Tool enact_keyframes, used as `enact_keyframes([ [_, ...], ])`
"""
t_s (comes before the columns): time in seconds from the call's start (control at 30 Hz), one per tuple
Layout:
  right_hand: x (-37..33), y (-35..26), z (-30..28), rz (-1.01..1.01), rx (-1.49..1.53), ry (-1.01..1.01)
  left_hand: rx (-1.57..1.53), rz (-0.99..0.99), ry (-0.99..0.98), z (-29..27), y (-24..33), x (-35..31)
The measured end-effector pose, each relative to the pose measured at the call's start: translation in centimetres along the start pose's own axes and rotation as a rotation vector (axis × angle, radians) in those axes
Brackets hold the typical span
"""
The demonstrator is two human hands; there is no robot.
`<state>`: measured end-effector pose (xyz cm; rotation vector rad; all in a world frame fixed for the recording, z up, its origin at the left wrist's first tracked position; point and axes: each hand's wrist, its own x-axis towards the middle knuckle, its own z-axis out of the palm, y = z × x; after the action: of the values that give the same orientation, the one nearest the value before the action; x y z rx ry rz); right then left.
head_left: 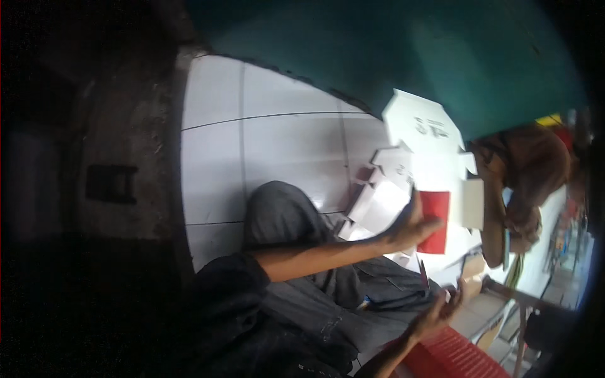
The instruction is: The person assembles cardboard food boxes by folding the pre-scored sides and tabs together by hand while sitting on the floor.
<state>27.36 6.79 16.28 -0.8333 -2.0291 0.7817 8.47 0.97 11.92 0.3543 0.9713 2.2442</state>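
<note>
My left hand (411,228) grips a flat white cardboard box blank (435,167) with cut flaps, dark print and a red panel; the thumb lies over the red part. Another white box blank (383,200) lies behind it, close to my knee. Lower right, my right hand (439,315) has its fingers curled, and blur hides what they hold. A thin dark pointed thing (423,275) shows between my hands, its kind unclear. Just past the right fingers is a tan cardboard piece (472,268).
Below my right hand stands a red plastic crate or basket (457,356). A person in brown (529,164) sits at the right. White floor tiles (290,145) stretch ahead, bounded by a dark green surface (441,50). A metal-legged frame (520,315) stands lower right.
</note>
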Motion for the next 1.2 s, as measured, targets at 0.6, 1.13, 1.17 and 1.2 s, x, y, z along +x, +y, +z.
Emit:
enact_keyframes([
  [0.6, 1.0, -3.1, 5.8, -0.032, 0.145, 0.106, 0.019, 0.014, -0.093, -0.2, 2.2, -0.8],
  [1.13, 1.9, -4.0, 6.0, 0.099, 0.41, -0.068, 0.005, -0.057, -0.154, -0.2, 2.5, -0.6],
  [1.17, 1.9, -4.0, 6.0, 0.117, 0.411, -0.072, 0.017, -0.073, -0.165, -0.4, 2.4, -0.6],
  [1.2, 1.9, -4.2, 6.0, 0.136, 0.413, -0.076, 0.024, -0.075, -0.181, -0.5, 2.4, -0.7],
])
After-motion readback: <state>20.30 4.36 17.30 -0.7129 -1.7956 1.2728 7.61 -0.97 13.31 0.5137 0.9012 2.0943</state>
